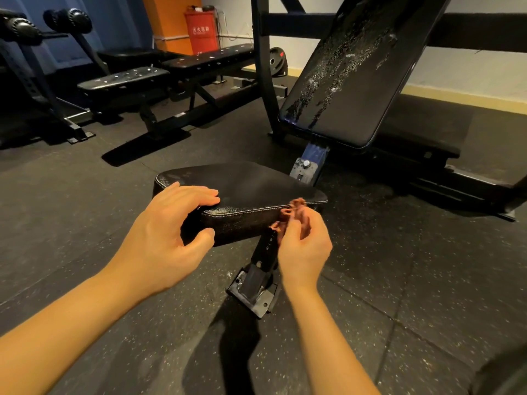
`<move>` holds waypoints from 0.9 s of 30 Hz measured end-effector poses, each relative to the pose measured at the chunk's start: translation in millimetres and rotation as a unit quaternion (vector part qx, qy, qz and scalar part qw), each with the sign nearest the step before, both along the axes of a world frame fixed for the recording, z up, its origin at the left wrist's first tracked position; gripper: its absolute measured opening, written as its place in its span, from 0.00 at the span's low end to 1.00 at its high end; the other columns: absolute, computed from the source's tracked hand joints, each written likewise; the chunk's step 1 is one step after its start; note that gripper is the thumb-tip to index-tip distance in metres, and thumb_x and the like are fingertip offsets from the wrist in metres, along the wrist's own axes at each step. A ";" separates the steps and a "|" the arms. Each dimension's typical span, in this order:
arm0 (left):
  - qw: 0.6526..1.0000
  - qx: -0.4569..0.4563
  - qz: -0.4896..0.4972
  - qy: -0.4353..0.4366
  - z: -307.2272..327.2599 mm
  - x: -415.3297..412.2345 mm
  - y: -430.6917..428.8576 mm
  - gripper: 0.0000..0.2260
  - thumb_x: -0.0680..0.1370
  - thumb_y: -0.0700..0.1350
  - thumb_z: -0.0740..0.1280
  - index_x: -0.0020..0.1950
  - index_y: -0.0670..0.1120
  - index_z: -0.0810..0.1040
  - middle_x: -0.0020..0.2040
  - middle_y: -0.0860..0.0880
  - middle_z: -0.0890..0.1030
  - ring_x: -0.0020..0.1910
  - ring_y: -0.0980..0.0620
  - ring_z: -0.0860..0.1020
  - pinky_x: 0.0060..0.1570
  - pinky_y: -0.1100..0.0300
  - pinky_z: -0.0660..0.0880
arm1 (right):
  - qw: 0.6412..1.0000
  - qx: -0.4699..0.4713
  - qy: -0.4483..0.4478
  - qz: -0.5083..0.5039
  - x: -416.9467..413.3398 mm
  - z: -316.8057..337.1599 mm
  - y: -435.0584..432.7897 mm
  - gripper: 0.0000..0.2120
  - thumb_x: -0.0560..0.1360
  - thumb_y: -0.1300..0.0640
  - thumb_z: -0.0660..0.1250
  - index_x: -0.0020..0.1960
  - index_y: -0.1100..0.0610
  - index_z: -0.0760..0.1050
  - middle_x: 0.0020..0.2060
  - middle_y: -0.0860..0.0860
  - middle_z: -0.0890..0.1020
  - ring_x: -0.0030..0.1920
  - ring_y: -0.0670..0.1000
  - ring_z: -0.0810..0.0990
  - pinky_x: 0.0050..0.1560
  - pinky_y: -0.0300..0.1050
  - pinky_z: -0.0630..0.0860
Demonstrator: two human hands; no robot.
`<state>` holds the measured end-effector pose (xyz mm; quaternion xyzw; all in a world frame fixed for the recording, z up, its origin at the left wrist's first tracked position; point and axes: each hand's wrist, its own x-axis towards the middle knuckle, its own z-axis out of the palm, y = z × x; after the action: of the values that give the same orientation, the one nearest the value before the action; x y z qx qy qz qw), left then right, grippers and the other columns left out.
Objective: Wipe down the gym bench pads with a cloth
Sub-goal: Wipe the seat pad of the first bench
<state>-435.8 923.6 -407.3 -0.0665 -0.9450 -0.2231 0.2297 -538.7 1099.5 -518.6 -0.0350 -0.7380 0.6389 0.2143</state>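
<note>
A black seat pad (251, 186) of an incline bench lies low in the middle of the view. My left hand (168, 229) rests on its near left corner, fingers on top and thumb against the front side. My right hand (302, 246) pinches a small crumpled reddish-brown cloth (293, 213) at the pad's near right edge. Behind stands the tilted black back pad (350, 78), its surface badly worn and flaking.
The seat's black support post and foot bracket (253, 283) stand on the speckled rubber floor below my right hand. Two flat benches (125, 79) and a rack stand at the back left. A red cabinet (201, 32) and a weight plate (278, 62) are by the far wall.
</note>
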 end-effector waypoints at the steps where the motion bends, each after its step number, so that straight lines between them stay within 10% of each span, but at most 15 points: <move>1: 1.000 -0.001 0.002 0.004 -0.4 -0.4 0.3 0.23 0.73 0.55 0.62 0.65 0.50 0.79 0.65 0.59 0.77 0.66 0.76 0.66 0.76 0.71 0.51 | 0.999 0.001 -0.043 -0.023 -12.4 -6.9 9.3 0.09 0.80 0.60 0.65 0.57 0.53 0.81 0.47 0.46 0.83 0.49 0.47 0.81 0.53 0.52 0.80; 22: 1.000 -0.002 0.004 0.016 -3.7 -2.7 1.8 0.21 0.73 0.54 0.63 0.64 0.49 0.79 0.65 0.57 0.79 0.67 0.72 0.69 0.77 0.68 0.53 | 0.995 0.029 0.085 0.036 6.8 -1.5 0.3 0.11 0.79 0.65 0.66 0.53 0.52 0.82 0.41 0.47 0.78 0.42 0.47 0.78 0.42 0.40 0.75; 27: 1.000 -0.002 0.008 0.009 -3.7 -2.2 1.1 0.22 0.73 0.55 0.63 0.64 0.49 0.79 0.65 0.57 0.79 0.66 0.68 0.72 0.77 0.68 0.53 | 0.995 -0.022 -0.090 -0.045 -45.4 -21.1 31.1 0.12 0.80 0.60 0.65 0.59 0.51 0.83 0.48 0.47 0.84 0.49 0.47 0.82 0.53 0.55 0.82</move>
<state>-437.9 924.7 -411.1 -0.0617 -0.9440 -0.2185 0.2393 -584.1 1130.6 -539.7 -0.1298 -0.7374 0.6394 0.1749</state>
